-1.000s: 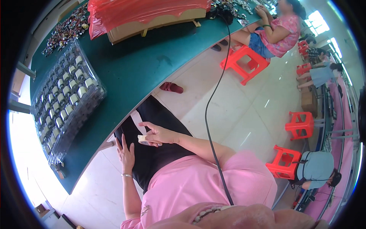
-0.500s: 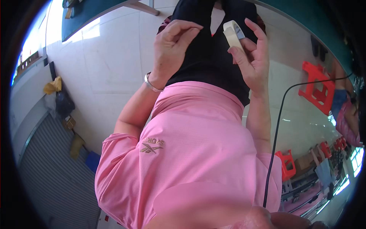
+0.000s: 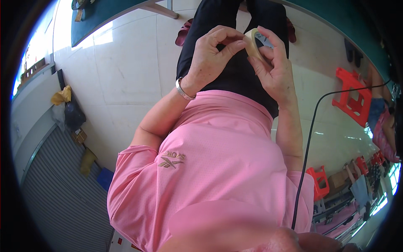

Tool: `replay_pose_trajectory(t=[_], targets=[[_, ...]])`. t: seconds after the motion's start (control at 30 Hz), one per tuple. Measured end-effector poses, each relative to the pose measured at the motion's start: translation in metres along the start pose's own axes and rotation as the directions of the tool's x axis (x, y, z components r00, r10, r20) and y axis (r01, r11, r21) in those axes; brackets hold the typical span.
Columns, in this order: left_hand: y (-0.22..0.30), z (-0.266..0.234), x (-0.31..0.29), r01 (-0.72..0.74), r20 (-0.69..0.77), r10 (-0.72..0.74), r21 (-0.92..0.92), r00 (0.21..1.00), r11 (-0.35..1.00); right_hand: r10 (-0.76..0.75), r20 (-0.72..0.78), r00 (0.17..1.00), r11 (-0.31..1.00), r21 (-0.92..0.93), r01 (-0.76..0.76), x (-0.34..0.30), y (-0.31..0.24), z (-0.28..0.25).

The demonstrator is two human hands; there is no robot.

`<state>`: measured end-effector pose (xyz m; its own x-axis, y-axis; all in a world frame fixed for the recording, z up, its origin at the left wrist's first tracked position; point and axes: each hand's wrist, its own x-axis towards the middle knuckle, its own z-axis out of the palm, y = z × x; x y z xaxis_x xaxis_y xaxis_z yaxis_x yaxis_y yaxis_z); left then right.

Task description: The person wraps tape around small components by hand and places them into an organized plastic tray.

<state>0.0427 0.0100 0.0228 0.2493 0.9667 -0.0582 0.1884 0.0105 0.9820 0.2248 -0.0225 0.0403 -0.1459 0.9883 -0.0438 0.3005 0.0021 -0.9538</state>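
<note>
My right hand [image 3: 275, 73] grips a roll of cream masking tape [image 3: 252, 47], thumb on its near side and fingers curled through and around the ring. The roll stands on edge above my lap. My left hand [image 3: 216, 52], with a silver bracelet [image 3: 183, 89] at the wrist, is closed in a pinch, and its thumb and fingertips meet the left side of the roll. Whether a loose tape end lies between those fingertips is too small to make out.
Green tabletops [image 3: 109, 14] border the upper left and upper right. A red plastic stool [image 3: 351, 98] stands on the tiled floor at right. A black cable [image 3: 312, 122] hangs right of my arm. Another person [image 3: 380, 109] is at the far right; bags [image 3: 73, 113] lie by the left wall.
My left hand has moved right to the tape roll, from being apart from it. My right hand has shifted slightly, and its raised index finger has come down onto the roll.
</note>
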Motion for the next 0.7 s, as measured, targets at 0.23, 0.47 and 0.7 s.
replay_pose_trajectory(t=[0.23,0.47,0.7], targets=[[-0.007,0.021,0.002,-0.415,-0.21,0.506,0.361,0.837,0.836,0.01,0.015,1.0,1.0,0.008,-0.011,0.003,-0.004,-0.001],[-0.01,0.021,-0.006,-0.436,-0.212,0.596,0.503,0.775,0.746,0.053,-0.011,0.999,0.992,0.118,-0.052,0.001,0.008,0.003],[-0.003,0.023,-0.01,-0.463,-0.167,0.647,0.569,0.744,0.68,0.033,-0.025,0.999,0.983,0.183,-0.028,0.001,0.01,0.001]])
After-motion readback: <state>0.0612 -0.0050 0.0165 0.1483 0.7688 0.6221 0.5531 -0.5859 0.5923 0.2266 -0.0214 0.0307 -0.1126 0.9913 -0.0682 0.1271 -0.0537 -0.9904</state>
